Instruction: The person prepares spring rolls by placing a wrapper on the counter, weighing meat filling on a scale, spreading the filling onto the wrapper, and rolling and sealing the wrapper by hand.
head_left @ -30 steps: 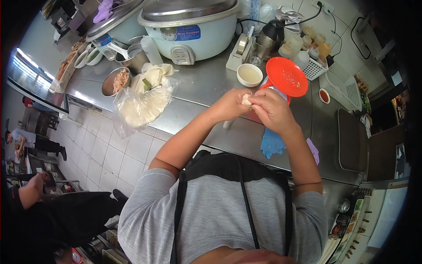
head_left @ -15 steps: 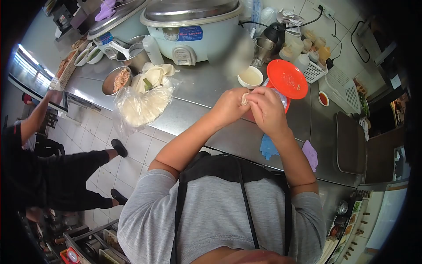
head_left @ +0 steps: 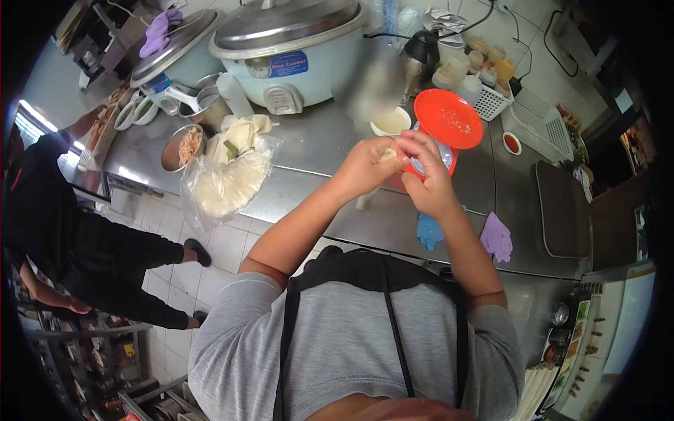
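Observation:
Over the front of the steel counter, my left hand is closed with thumb and fingers around a small pale folded dumpling. My right hand meets it from the other side, its curled fingers at the dumpling and partly hiding it. Just beyond my hands stand a white bowl of cloudy liquid and a red plate with crumbs of filling. Under the plate, a red container is partly covered by my right hand. To the left lie a plastic bag of wrappers and a metal bowl of minced meat.
Two large rice cookers line the back of the counter. A blue cloth and a purple cloth lie right of my arm, near a sauce dish and a tray. Another person stands at the left.
My hands have shifted slightly; the right thumb now sits lower, apart from its fingers. My view has moved a little. The other person has changed stance, with one arm now hanging down.

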A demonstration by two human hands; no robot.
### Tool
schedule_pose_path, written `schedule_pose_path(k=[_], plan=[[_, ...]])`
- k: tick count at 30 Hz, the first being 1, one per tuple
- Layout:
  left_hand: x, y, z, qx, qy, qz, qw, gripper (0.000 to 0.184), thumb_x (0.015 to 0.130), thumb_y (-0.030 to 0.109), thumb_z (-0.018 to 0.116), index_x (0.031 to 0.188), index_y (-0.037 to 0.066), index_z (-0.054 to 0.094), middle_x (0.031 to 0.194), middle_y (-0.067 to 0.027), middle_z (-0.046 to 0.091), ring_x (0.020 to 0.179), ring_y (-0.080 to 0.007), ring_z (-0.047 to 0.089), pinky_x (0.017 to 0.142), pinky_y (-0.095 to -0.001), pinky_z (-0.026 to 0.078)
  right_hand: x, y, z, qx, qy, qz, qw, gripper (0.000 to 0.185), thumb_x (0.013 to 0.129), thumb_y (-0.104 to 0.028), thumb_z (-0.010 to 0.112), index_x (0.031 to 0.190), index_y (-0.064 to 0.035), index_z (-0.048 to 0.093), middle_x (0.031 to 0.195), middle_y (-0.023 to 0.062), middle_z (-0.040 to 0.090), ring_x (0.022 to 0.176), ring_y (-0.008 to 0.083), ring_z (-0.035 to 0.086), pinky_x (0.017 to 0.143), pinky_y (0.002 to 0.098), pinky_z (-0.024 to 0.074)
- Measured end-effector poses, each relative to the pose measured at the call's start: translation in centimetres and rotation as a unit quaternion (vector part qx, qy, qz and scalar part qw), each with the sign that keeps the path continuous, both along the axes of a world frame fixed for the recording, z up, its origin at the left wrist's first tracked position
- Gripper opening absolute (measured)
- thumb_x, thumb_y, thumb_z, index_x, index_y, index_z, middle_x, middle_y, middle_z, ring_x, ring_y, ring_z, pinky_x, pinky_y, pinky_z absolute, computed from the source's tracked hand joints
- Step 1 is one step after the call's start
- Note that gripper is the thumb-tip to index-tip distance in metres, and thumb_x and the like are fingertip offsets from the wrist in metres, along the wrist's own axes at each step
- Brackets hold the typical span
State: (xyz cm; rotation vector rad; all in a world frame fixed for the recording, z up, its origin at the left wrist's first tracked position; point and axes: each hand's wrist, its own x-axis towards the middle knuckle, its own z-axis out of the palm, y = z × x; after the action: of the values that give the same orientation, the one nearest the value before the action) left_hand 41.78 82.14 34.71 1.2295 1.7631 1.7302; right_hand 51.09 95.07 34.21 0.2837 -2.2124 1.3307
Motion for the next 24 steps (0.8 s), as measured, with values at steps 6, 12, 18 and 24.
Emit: schedule_pose_path(k=[6,12,18,24], plan=[[-0.9,1.6,0.3,0.094,-0.301,-0.066,0.947,0.028,0.091,0.031,0.046,0.083,0.004,0.05,0.071,-0.0054,0.051,0.064,-0.016,0.052,0.061,-0.0286,0.045,1.1,-1.8,-7.3,-0.248,-0.237,0.052,0.938,0.061,0.071,-0.017,0.068,0.122,-0.0014,0.037,0.104,0.0073,0.05,0.091,0.0134,0.053,0.079,0.0276,0.0434],[0.0,3.2,0.4,0.094,-0.396,-0.067,0.911,0.039,0.092,0.043,0.038,0.077,0.008,0.043,0.069,-0.0054,0.045,0.064,-0.02,0.047,0.064,-0.0348,0.043,5.2,-3.1,-5.2,-0.367,-0.261,0.02,0.893,0.036,0.083,-0.012,0.056,0.114,-0.0018,0.042,0.09,0.0057,0.054,0.075,0.0113,0.056,0.068,0.0265,0.0488],[2.5,3.8,-1.4,0.076,-0.459,-0.4,0.79,0.044,0.093,0.046,0.028,0.071,0.01,0.04,0.068,-0.0045,0.043,0.067,-0.0219,0.044,0.066,-0.0355,0.04,10.8,-6.1,-6.1,-0.453,-0.207,-0.029,0.867,0.037,0.087,-0.016,0.053,0.118,-0.0021,0.041,0.093,0.007,0.055,0.081,0.0115,0.056,0.07,0.0262,0.0506],[7.6,2.9,-3.0,0.025,-0.435,-0.434,0.788,0.048,0.089,0.054,0.031,0.098,0.011,0.05,0.097,-0.0086,0.051,0.09,-0.0264,0.05,0.08,-0.0372,0.041,15.4,-8.9,-7.9,-0.465,-0.126,-0.111,0.87,0.034,0.083,-0.013,0.058,0.113,-0.0028,0.047,0.089,0.0003,0.052,0.077,0.007,0.053,0.07,0.023,0.0462]])
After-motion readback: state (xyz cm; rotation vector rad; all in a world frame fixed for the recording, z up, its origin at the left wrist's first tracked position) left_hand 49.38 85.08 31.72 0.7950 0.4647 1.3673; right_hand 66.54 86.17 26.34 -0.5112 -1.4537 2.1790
